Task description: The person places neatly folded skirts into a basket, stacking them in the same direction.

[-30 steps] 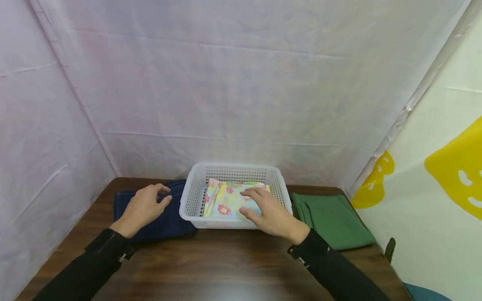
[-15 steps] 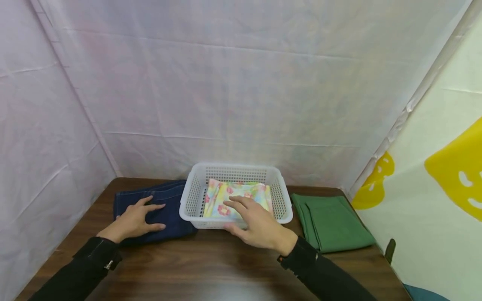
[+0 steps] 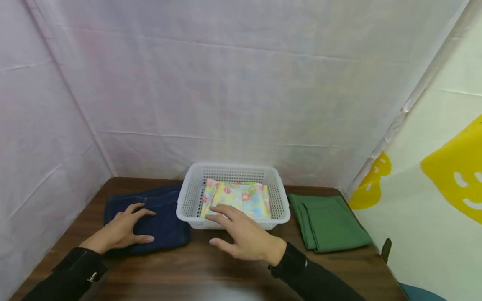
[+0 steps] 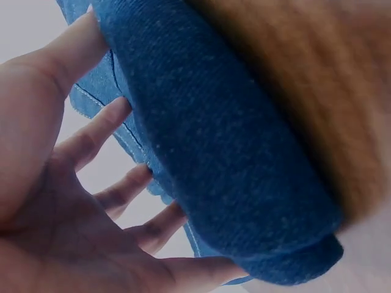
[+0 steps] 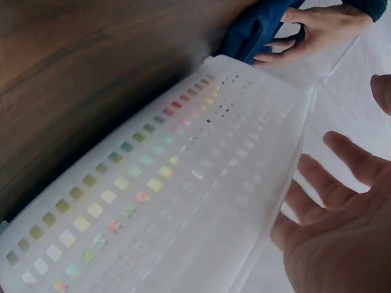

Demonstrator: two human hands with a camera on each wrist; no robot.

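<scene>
Folded dark-blue denim (image 3: 163, 223) with stitched seams lies on the table's left side. My left hand (image 3: 122, 230) rests on it with spread fingers, the thumb near its front part. In the left wrist view, the fingertips (image 4: 122, 107) touch the denim's folded edge. A white perforated plastic basket (image 3: 188, 217) stands right of the denim, holding folded floral cloth (image 3: 233, 192) in yellow, pink and blue. In front of the basket my right hand (image 3: 244, 236) hovers with loosely spread fingers, overlapping the front rim in the head view. Nothing is in its grasp.
Folded green cloth (image 3: 335, 223) lies right of the basket, near the table's right edge. The brown wooden table (image 3: 211, 271) ends at a white fabric wall (image 3: 241, 83) behind. Another fabric wall with yellow shapes (image 3: 455, 167) stands at right.
My left hand has come down onto the denim, which has shifted slightly left, away from the basket. My right hand has moved left and nearer, from over the floral cloth to the basket's front.
</scene>
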